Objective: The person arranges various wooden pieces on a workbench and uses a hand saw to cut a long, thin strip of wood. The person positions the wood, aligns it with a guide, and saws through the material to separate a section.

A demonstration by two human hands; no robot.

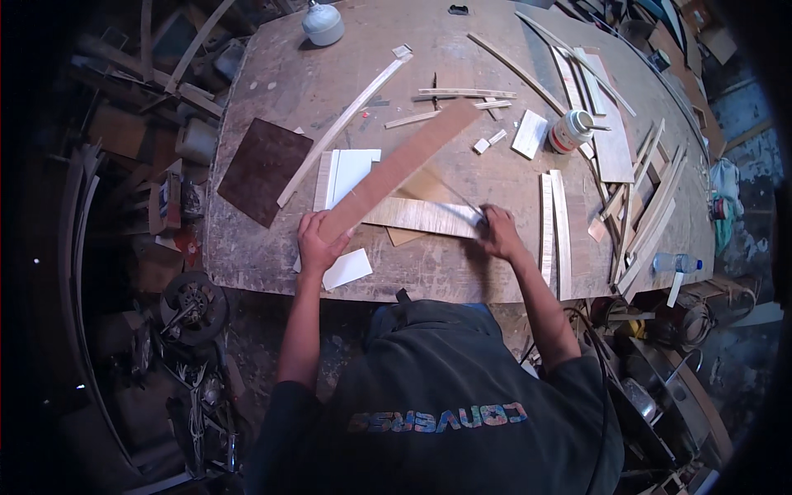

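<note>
My left hand (318, 242) is closed round the near end of a flat reddish-brown wooden strip (404, 169), which slants up and away to the right. My right hand (499, 233) is closed at the right end of a pale wooden strip (421, 216). From its fingers a thin, dark, stick-like thing (459, 195) points up to the left, blurred, its kind unclear. The brown strip crosses over the pale strip and partly covers a white panel (352, 172). Beside my left hand lies a small white piece (348, 269).
The worn workbench (272, 91) carries a dark brown sheet (266, 172) on the left and a long pale strip (346, 128). On the right stand a jar (571, 132) with a stick in it, several wood strips (557, 231) and a plastic bottle (676, 263). A white container (322, 25) stands far left.
</note>
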